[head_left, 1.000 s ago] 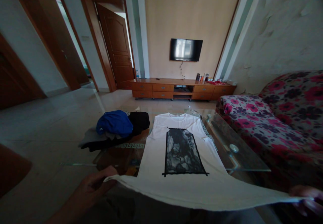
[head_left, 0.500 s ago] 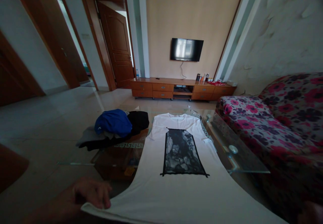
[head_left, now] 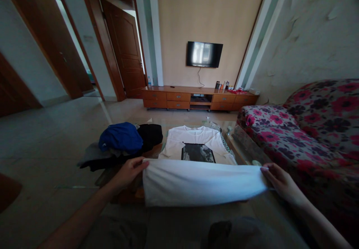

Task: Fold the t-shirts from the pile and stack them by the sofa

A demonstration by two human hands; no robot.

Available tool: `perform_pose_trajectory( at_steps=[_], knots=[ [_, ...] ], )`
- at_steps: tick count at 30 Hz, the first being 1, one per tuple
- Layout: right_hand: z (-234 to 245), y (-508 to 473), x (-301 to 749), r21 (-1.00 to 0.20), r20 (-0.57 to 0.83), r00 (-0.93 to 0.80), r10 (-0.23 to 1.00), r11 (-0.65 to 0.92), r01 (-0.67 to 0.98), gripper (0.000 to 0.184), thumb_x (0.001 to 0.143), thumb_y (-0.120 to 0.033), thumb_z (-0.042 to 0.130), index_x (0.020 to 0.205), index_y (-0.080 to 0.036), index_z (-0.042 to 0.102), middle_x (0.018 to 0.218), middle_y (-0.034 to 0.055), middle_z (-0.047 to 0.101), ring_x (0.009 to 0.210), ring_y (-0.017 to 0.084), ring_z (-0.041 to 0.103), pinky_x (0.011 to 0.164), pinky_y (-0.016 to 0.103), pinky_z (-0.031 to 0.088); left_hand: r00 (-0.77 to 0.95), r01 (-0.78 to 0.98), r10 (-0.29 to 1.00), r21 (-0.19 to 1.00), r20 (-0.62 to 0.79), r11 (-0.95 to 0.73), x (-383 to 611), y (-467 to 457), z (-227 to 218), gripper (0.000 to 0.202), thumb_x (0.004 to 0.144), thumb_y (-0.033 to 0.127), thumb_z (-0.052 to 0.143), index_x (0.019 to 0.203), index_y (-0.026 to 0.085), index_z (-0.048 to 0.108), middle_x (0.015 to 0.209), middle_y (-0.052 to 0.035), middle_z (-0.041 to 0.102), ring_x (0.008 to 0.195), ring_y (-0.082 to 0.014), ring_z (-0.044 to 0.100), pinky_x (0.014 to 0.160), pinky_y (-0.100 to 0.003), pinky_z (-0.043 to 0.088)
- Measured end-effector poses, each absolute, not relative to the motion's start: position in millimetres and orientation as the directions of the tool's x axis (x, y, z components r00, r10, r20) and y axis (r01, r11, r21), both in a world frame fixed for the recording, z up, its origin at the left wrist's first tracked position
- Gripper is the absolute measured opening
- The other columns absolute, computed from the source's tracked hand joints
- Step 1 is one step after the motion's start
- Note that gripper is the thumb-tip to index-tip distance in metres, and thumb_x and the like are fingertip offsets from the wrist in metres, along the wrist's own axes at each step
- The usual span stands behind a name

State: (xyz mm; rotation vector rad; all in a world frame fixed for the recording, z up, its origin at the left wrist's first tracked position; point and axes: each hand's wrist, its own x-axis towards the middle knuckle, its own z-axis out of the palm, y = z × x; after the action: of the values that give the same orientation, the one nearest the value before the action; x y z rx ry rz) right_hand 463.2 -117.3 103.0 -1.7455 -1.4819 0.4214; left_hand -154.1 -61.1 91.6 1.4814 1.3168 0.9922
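A white T-shirt [head_left: 202,183] with a dark printed picture lies on the glass coffee table, its neckline at the far end. Its near part is lifted and folded up over the lower half of the print. My left hand [head_left: 134,168] pinches the left corner of the raised hem. At the opposite corner, my right hand [head_left: 277,178] grips the hem between thumb and fingers. The cloth is stretched between both hands, and its near side sags below them.
A pile of clothes with a blue garment [head_left: 120,137] on top sits on the table's left. Right of the glass table [head_left: 242,144] stands a sofa [head_left: 280,133] with a flowered cover. A low wooden cabinet [head_left: 178,96] runs along the far wall under a television [head_left: 204,54].
Both hands have moved forward and up, carrying the T-shirt's hem away from me. The bottom part now covers the lower print. My right hand has come fully into view.
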Motion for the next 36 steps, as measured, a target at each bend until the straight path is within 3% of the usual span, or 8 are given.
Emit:
perform_pose_trajectory(
  at_steps=[4,10,17,25,28,31,34,36],
  knots=[
    [73.4,-45.9,452.0,-0.740,0.167,0.267,0.949,-0.058,0.670,0.041,0.089,-0.060,0.049,0.099,-0.021,0.058,0.085,0.0086,0.068,0.069,0.021,0.063,0.058,0.029,0.050,0.012,0.258,0.998,0.964,0.054,-0.055,-145.2,-7.0,51.6,0.054,0.076,0.064,0.069,0.096,0.013,0.073,0.092,-0.0085,0.075,0.088,-0.0259,0.066,0.075,-0.031,0.051],
    [56.8,40.2,427.1,-0.543,0.118,0.371,0.921,-0.253,0.800,0.028,0.094,-0.039,0.051,0.111,-0.019,0.062,0.096,0.0130,0.071,0.091,0.025,0.067,0.078,0.031,0.048,-0.091,0.317,0.993,0.948,0.073,-0.040,-135.8,60.8,10.3,0.054,0.072,0.064,0.066,0.090,0.013,0.071,0.090,-0.0095,0.075,0.087,-0.0263,0.066,0.074,-0.031,0.050],
    [27.9,70.8,414.9,-0.447,0.040,0.551,0.834,-0.478,0.756,0.047,0.101,-0.053,0.033,0.130,-0.025,0.058,0.104,0.0168,0.069,0.099,0.031,0.067,0.080,0.040,0.048,-0.172,0.483,0.978,0.875,0.117,-0.020,-125.5,105.8,-32.5,0.040,0.086,0.051,0.052,0.092,0.015,0.068,0.088,-0.0072,0.073,0.086,-0.0240,0.066,0.076,-0.030,0.048],
    [6.5,79.4,430.7,-0.437,0.098,0.581,0.808,-0.490,0.754,0.050,0.100,-0.055,0.032,0.130,-0.025,0.060,0.101,0.0169,0.070,0.096,0.031,0.068,0.079,0.039,0.048,-0.251,0.653,0.944,0.757,0.212,0.004,-100.6,122.3,-31.4,0.029,0.093,0.041,0.050,0.100,0.019,0.067,0.095,-0.0078,0.074,0.085,-0.0213,0.066,0.076,-0.027,0.045],
    [-6.8,83.6,441.8,-0.450,0.073,0.560,0.825,-0.474,0.757,0.044,0.098,-0.049,0.042,0.129,-0.024,0.060,0.096,0.0140,0.071,0.093,0.029,0.068,0.077,0.036,0.047,-0.280,0.685,0.940,0.727,0.194,0.054,-93.2,123.7,-32.0,0.022,0.092,0.036,0.054,0.097,0.019,0.067,0.090,-0.0090,0.073,0.082,-0.0220,0.067,0.074,-0.028,0.045],
    [-20.0,86.6,455.2,-0.488,0.041,0.555,0.831,-0.468,0.737,0.049,0.091,-0.045,0.054,0.135,-0.021,0.054,0.091,0.0107,0.071,0.086,0.026,0.068,0.073,0.032,0.046,-0.271,0.710,0.945,0.701,0.184,0.067,-86.5,123.3,-31.1,0.016,0.089,0.026,0.056,0.099,0.018,0.065,0.091,-0.0104,0.072,0.084,-0.0231,0.068,0.077,-0.029,0.045],
    [-26.0,87.2,467.7,-0.515,-0.004,0.501,0.865,-0.431,0.741,0.058,0.084,-0.039,0.062,0.138,-0.020,0.051,0.085,0.0068,0.071,0.079,0.023,0.067,0.070,0.030,0.045,-0.265,0.739,0.944,0.670,0.197,0.068,-80.4,121.1,-27.8,0.029,0.083,0.015,0.058,0.112,0.017,0.060,0.099,-0.0115,0.071,0.090,-0.0234,0.067,0.080,-0.029,0.045],
    [-25.2,86.6,473.1,-0.532,-0.016,0.430,0.903,-0.372,0.760,0.052,0.083,-0.033,0.061,0.134,-0.021,0.055,0.080,0.0033,0.071,0.072,0.021,0.065,0.067,0.028,0.044,-0.248,0.762,0.947,0.645,0.204,0.061,-77.6,118.8,-25.7,0.040,0.080,0.010,0.058,0.119,0.018,0.055,0.104,-0.0109,0.069,0.093,-0.0228,0.066,0.082,-0.029,0.044]
  ],
)
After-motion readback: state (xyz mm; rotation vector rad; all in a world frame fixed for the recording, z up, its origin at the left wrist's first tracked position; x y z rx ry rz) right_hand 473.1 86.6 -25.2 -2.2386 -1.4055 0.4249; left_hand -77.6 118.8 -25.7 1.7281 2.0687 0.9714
